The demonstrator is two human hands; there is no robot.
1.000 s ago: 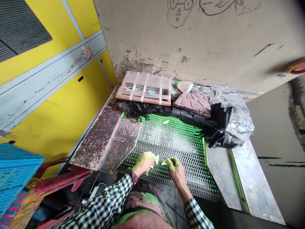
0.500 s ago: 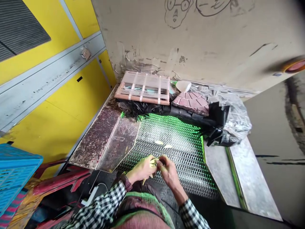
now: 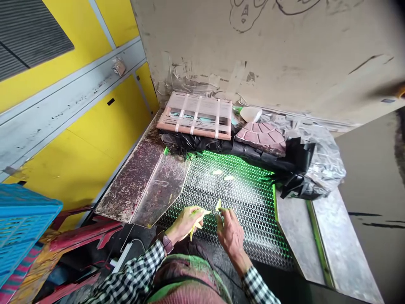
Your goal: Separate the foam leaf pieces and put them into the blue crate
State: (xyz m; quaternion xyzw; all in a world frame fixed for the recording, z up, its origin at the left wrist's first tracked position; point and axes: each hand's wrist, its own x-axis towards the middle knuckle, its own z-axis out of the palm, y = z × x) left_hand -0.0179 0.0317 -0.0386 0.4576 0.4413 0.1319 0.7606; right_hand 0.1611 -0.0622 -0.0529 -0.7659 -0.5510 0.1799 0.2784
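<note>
My left hand [image 3: 185,221] is closed around a few pale yellow leaf-shaped pieces [image 3: 196,225], whose pointed ends stick out past the fingers. Just to its right, my right hand [image 3: 231,233] pinches a single yellow leaf-shaped piece [image 3: 218,205] by its lower end, tip pointing up and away. Both hands are over the near part of a metal mesh belt [image 3: 253,213]. Farther along it lie two more pieces, a left one [image 3: 217,172] and a right one [image 3: 228,177], side by side and apart from my hands.
A taped pinkish frame [image 3: 194,116] and a pink fan-shaped slab [image 3: 262,136] rest on black plastic wrapping [image 3: 218,146] across the belt's far end. Metal side plates [image 3: 160,185] flank the belt. At left stand a blue crate [image 3: 27,228] and a yellow panel [image 3: 95,139].
My hands have drawn apart, and the right one now holds a single piece away from the left hand's bunch. The two pieces on the belt have moved farther from me. The view has shifted slightly.
</note>
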